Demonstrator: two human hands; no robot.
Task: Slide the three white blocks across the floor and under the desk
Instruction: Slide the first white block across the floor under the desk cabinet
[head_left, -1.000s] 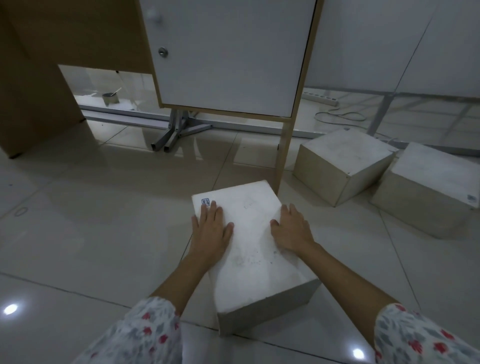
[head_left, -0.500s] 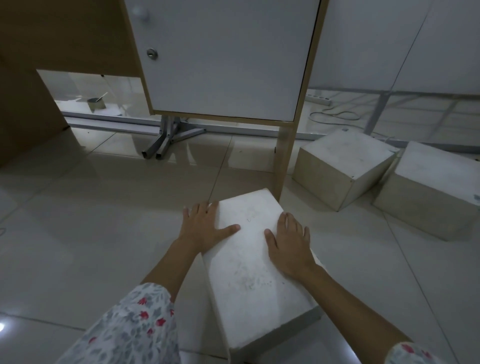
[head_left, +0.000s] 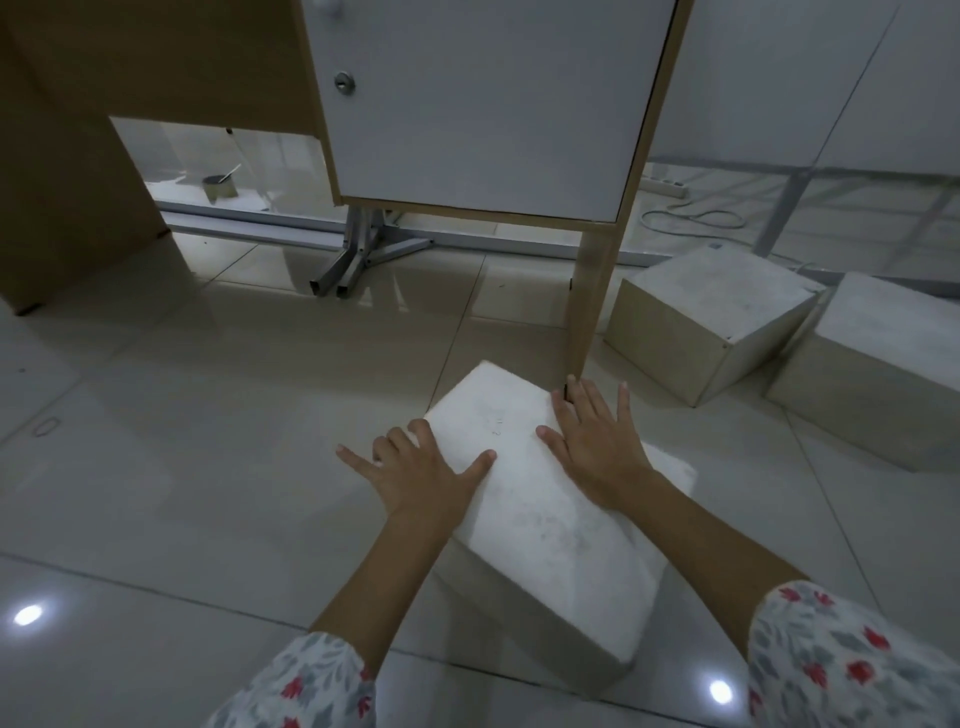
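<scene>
A long white block (head_left: 550, 514) lies on the tiled floor in front of me, angled with its far corner towards the desk's wooden leg (head_left: 589, 312). My left hand (head_left: 421, 470) presses flat on the block's left edge, fingers spread, some hanging over the side. My right hand (head_left: 597, 441) lies flat on the top near the right edge, fingertips close to the foot of the leg. Two more white blocks stand to the right of the leg, one near (head_left: 706, 322) and one further right (head_left: 878, 369). The desk's white cabinet door (head_left: 488, 104) hangs above the floor gap.
A metal foot (head_left: 358, 260) and a rail run along the floor under the desk. A small tin (head_left: 221, 187) sits far back left. A brown side panel (head_left: 67, 182) bounds the left. A power strip and cable (head_left: 691, 213) lie behind the right blocks.
The block has swung so its far end points right, towards the desk leg. My right hand has slid forward to the far right edge; my left hand stays on the left edge.
</scene>
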